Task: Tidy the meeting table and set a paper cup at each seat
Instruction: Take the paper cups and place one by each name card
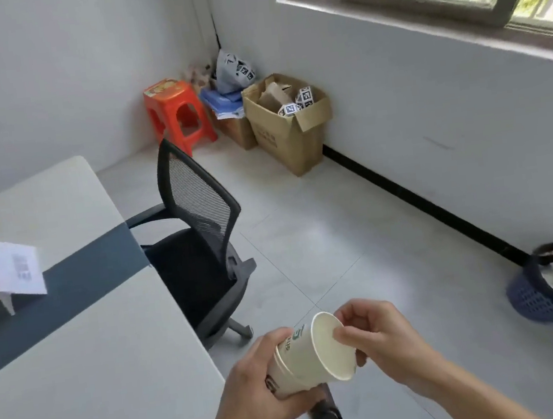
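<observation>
While the left hand (253,384) wraps its fingers round the nested paper cups (299,358), held over the floor (340,236) just off the right edge of the table (113,365), the right hand (378,332) pinches the outermost rim, where such light, thin, crushable card is likely stiffest.

The white surface (81,386) has a dark grey-blue band (80,286) running across it. A folded white paper card (18,269) stands on the band near the left edge. Beside the surface, the pale tiled floor (357,234) carries a black mesh chair (200,252), an orange stool (176,114), an open cardboard box (289,139) and a dark basket (533,297).
</observation>
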A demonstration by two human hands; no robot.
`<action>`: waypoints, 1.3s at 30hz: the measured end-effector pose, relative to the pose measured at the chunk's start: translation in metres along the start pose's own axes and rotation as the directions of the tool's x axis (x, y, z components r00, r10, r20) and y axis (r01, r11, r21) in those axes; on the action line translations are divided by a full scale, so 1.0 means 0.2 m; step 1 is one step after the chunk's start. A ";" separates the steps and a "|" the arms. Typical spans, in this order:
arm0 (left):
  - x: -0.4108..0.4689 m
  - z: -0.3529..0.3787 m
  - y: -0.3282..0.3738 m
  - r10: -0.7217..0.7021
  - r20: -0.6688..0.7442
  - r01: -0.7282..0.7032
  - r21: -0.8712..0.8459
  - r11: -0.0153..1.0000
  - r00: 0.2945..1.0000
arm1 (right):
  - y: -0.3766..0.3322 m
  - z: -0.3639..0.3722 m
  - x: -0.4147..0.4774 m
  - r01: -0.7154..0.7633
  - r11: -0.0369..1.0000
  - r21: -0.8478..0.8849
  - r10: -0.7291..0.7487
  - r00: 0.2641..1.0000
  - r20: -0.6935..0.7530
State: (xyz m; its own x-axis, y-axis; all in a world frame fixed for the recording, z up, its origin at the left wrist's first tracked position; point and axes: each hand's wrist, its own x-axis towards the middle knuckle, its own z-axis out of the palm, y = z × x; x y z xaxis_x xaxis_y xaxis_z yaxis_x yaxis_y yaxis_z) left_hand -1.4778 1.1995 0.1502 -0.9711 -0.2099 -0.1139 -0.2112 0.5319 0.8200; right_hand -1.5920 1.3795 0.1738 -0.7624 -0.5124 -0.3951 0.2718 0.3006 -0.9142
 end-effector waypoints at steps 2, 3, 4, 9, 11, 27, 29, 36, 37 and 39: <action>0.16 0.05 0.00 -0.001 0.011 0.001 -0.019 1.000 1.000 | -0.02 -0.07 0.09 0.025 0.999 0.021 -0.024 1.000 -0.020; 0.24 0.07 0.00 -0.006 0.007 0.006 -0.030 1.000 1.000 | -0.04 -0.11 0.14 0.042 0.999 0.014 -0.041 0.999 -0.019; 0.33 0.08 0.01 -0.008 -0.005 0.008 -0.048 0.999 1.000 | -0.05 -0.14 0.19 0.061 0.998 -0.005 -0.061 0.998 -0.014; 0.76 0.08 0.14 0.049 -0.020 -0.050 -0.065 0.997 0.999 | -0.24 -0.30 0.43 0.195 0.953 -0.231 -0.219 0.972 -0.086; 0.92 0.05 0.20 0.060 0.000 -0.060 -0.054 0.997 0.998 | -0.34 -0.37 0.53 0.235 0.936 -0.261 -0.276 0.952 -0.135; 2.25 -0.12 0.21 -0.172 -0.225 0.114 -0.249 0.962 0.959 | -0.55 -1.40 1.62 0.278 0.959 0.055 -0.218 0.847 -0.484; 2.46 -0.14 0.27 -0.182 -0.281 0.109 -0.256 0.961 0.942 | -0.63 -1.51 1.81 0.272 0.961 0.049 -0.219 0.860 -0.462; 2.95 -0.26 0.26 -0.254 -0.413 0.141 -0.285 0.948 0.875 | -0.97 -1.69 2.52 0.232 0.971 -0.064 -0.240 0.923 -0.301; 3.00 -0.29 0.23 -0.277 -0.433 0.153 -0.300 0.942 0.858 | -1.01 -1.68 2.62 0.230 0.970 -0.080 -0.244 0.929 -0.277; 3.09 -0.36 0.15 -0.328 -0.463 0.189 -0.320 0.928 0.823 | -1.10 -1.63 2.83 0.233 0.966 -0.112 -0.252 0.943 -0.216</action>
State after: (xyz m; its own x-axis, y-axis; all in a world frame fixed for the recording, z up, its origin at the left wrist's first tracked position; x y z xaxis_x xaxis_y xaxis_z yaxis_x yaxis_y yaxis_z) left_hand -2.0769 1.0255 0.1445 -0.6787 -0.7272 -0.1030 -0.3442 0.1910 0.9193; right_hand -2.2750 1.2855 0.1804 -0.9146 -0.3853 -0.1224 0.0191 0.2613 -0.9651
